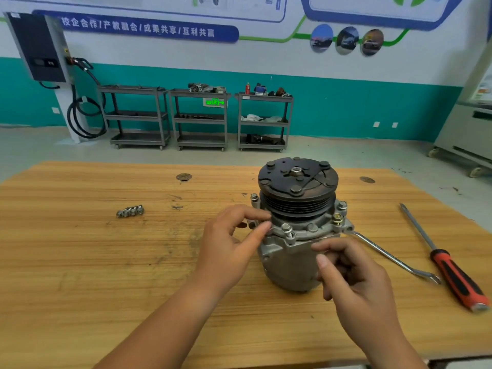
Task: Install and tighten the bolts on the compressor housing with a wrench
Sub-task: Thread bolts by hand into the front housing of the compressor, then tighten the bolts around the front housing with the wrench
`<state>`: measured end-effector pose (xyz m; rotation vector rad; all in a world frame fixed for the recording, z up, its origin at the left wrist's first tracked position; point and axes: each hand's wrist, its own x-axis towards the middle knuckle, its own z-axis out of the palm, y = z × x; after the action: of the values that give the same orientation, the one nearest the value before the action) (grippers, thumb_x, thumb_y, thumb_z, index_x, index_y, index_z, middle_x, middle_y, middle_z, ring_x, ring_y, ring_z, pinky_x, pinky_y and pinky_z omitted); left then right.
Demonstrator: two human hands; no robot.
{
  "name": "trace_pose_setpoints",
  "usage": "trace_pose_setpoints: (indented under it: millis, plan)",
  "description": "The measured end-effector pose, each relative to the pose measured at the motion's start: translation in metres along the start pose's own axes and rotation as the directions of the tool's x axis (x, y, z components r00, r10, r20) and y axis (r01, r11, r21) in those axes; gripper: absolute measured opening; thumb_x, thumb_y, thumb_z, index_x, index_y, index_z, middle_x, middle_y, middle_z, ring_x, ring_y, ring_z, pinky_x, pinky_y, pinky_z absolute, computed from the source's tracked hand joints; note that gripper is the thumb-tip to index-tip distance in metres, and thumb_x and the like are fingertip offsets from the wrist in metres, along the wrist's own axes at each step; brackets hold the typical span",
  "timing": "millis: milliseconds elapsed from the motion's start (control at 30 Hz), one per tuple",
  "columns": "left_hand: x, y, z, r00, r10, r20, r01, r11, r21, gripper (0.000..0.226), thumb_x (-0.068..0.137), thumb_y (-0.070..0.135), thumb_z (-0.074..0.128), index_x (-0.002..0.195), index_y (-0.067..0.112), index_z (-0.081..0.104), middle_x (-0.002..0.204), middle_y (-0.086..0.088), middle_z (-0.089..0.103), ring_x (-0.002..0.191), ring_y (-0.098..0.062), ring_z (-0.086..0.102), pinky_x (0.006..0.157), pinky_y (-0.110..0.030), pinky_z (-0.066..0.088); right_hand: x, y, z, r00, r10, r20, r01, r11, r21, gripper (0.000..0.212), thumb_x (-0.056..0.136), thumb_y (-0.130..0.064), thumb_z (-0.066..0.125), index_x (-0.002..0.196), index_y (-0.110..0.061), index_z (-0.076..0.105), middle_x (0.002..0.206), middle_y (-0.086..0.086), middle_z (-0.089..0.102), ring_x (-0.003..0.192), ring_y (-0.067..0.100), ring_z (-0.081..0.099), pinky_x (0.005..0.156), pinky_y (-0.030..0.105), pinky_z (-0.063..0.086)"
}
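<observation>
While thumb and forefinger of the left hand met at the flange edge of the compressor, anything pinched there not discernible, right hand loosely curled, empty, forefinger tip on the casing, compressor upright on the table, pulley up, wrench leaning against its flange, loose bolts well left, screwdriver far right.

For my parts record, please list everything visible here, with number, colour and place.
compressor: one, grey with black pulley, upright mid-table
fitted bolts: four seen, silver, one yellowish, on the compressor's flange
loose bolts: small cluster, silver, table's left
wrench: one, silver, lying right of the compressor
screwdriver: one, red-black handle, table's right edge
table: one, light wood, under these
carts: three, grey, by far wall
wall box: one, dark, far left
left hand: one, fingertips at the flange's left side
right hand: one, loosely curled, at the compressor's front
</observation>
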<state>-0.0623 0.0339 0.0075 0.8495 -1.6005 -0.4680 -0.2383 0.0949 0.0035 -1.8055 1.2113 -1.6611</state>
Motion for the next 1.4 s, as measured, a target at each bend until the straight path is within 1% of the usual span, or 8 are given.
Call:
trace_pose_setpoints:
  millis: [167, 333, 467, 633, 900, 1067, 1233, 1400]
  plan:
    - [-0.010, -0.026, 0.001, 0.985, -0.172, -0.003, 0.169, 0.970, -0.174, 0.039, 0.088, 0.010, 0.065, 0.113, 0.037, 0.051, 0.110, 0.013, 0.066, 0.109, -0.001, 0.059, 0.086, -0.018, 0.049, -0.001, 0.016, -0.033, 0.993, 0.035, -0.111, -0.041, 0.998, -0.056, 0.008, 0.077, -0.034, 0.059, 0.081, -0.035, 0.065, 0.070, -0.006, 0.062, 0.059, 0.009, 0.055, 0.053, 0.021, 0.045]
    - [-0.011, -0.037, 0.013, 0.954, -0.294, 0.053, 0.299, 0.930, -0.213, 0.053, 0.072, 0.059, 0.062, 0.119, 0.042, 0.043, 0.128, 0.014, 0.052, 0.113, 0.012, 0.050, 0.093, -0.017, 0.041, 0.024, 0.075, -0.104, 0.921, 0.143, -0.361, -0.240, 0.940, -0.241, 0.025, 0.089, -0.007, 0.059, 0.082, -0.031, 0.064, 0.086, -0.013, 0.062, 0.088, 0.004, 0.058, 0.069, 0.010, 0.041]
    - [-0.008, -0.035, 0.032, 0.950, -0.294, 0.107, 0.310, 0.930, -0.196, 0.100, 0.051, 0.060, 0.063, 0.141, 0.035, 0.026, 0.139, 0.016, 0.040, 0.123, 0.007, 0.043, 0.100, -0.018, 0.035, 0.066, 0.137, -0.133, 0.896, 0.408, -0.177, -0.421, 0.647, -0.636, 0.026, 0.091, -0.026, 0.059, 0.116, -0.019, 0.063, 0.123, 0.001, 0.052, 0.119, 0.020, 0.048, 0.096, 0.032, 0.040]
    - [-0.011, -0.043, 0.044, 0.961, -0.264, 0.088, 0.278, 0.905, -0.323, 0.097, 0.049, 0.052, 0.073, 0.134, 0.045, 0.028, 0.128, 0.036, 0.046, 0.115, 0.020, 0.045, 0.088, -0.004, 0.040, 0.094, 0.184, -0.120, 0.823, 0.568, -0.031, -0.313, 0.407, -0.858, 0.044, 0.092, -0.047, 0.051, 0.127, -0.020, 0.056, 0.132, 0.007, 0.046, 0.124, 0.027, 0.041, 0.101, 0.038, 0.039]
    - [-0.019, -0.049, 0.047, 0.966, -0.242, 0.088, 0.257, 0.918, -0.301, 0.119, 0.045, 0.077, 0.077, 0.143, 0.032, 0.026, 0.147, 0.001, 0.039, 0.128, -0.002, 0.047, 0.094, -0.012, 0.044, 0.090, 0.174, -0.125, 0.879, 0.476, -0.030, -0.335, 0.572, -0.749, 0.014, 0.094, -0.033, 0.053, 0.105, -0.024, 0.055, 0.079, 0.003, 0.059, 0.075, 0.022, 0.056, 0.061, 0.032, 0.039]
    - [-0.022, -0.052, 0.048, 0.971, -0.231, 0.066, 0.240, 0.925, -0.296, 0.115, 0.045, 0.077, 0.077, 0.140, 0.037, 0.027, 0.148, -0.002, 0.036, 0.134, -0.011, 0.042, 0.103, -0.026, 0.041, 0.105, 0.101, -0.147, 0.890, 0.419, 0.181, -0.255, 0.786, -0.563, 0.021, 0.096, -0.031, 0.047, 0.098, -0.025, 0.067, 0.058, -0.007, 0.051, 0.049, 0.005, 0.042, 0.045, 0.014, 0.033]
    - [-0.023, -0.048, 0.047, 0.970, -0.240, 0.025, 0.234, 0.908, -0.347, 0.111, 0.043, 0.070, 0.083, 0.137, 0.034, 0.036, 0.136, 0.016, 0.049, 0.121, 0.003, 0.052, 0.088, -0.009, 0.045, 0.121, 0.009, -0.156, 0.826, 0.301, 0.477, 0.016, 0.833, -0.553, 0.022, 0.073, -0.058, 0.049, 0.087, -0.051, 0.065, 0.066, -0.010, 0.061, 0.055, 0.006, 0.049, 0.053, 0.020, 0.040]
    - [-0.021, -0.046, 0.046, 0.971, -0.240, -0.005, 0.222, 0.907, -0.358, 0.108, 0.043, 0.065, 0.086, 0.135, 0.031, 0.041, 0.138, -0.001, 0.049, 0.124, -0.001, 0.052, 0.094, -0.014, 0.046, 0.129, -0.025, -0.145, 0.793, 0.243, 0.558, 0.172, 0.790, -0.588, 0.028, 0.071, -0.063, 0.042, 0.088, -0.052, 0.061, 0.088, -0.011, 0.067, 0.081, 0.015, 0.061, 0.075, 0.035, 0.047]
